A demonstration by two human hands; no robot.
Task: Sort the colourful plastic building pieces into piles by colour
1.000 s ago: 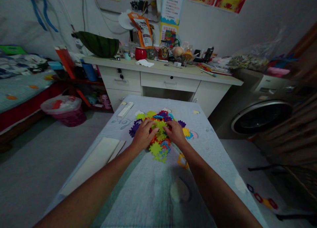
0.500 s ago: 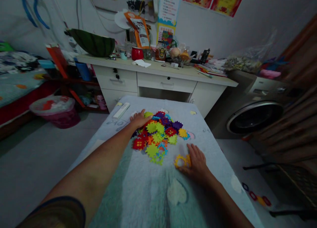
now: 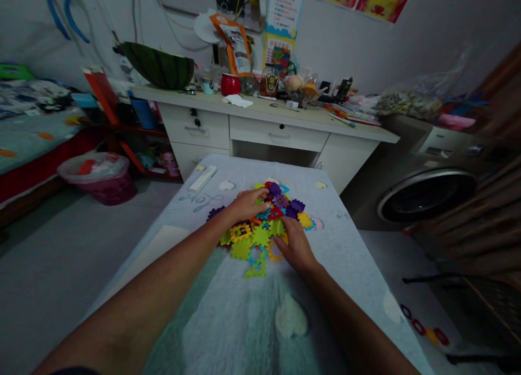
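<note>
A heap of flat, toothed plastic pieces point(image 3: 260, 234) in green, yellow, red, purple and blue lies in the middle of a table covered with a pale blue-grey cloth point(image 3: 244, 321). My left hand point(image 3: 247, 203) rests palm down on the heap's far left side, fingers stretched over the pieces. My right hand point(image 3: 296, 247) lies flat on the heap's near right edge, fingers pressing on a yellow piece. Neither hand has a piece lifted off the cloth.
A white remote-like bar point(image 3: 203, 178) lies at the table's far left. Beyond stands a white desk point(image 3: 268, 131) crowded with a watermelon half point(image 3: 158, 68), a red cup and bottles. A washing machine point(image 3: 427, 193) is at right, a pink bin point(image 3: 100, 177) and a bed at left.
My left hand came back from the far edge onto the heap. My right hand slid from the cloth at the near right up to the heap, bringing the yellow piece in with it.
</note>
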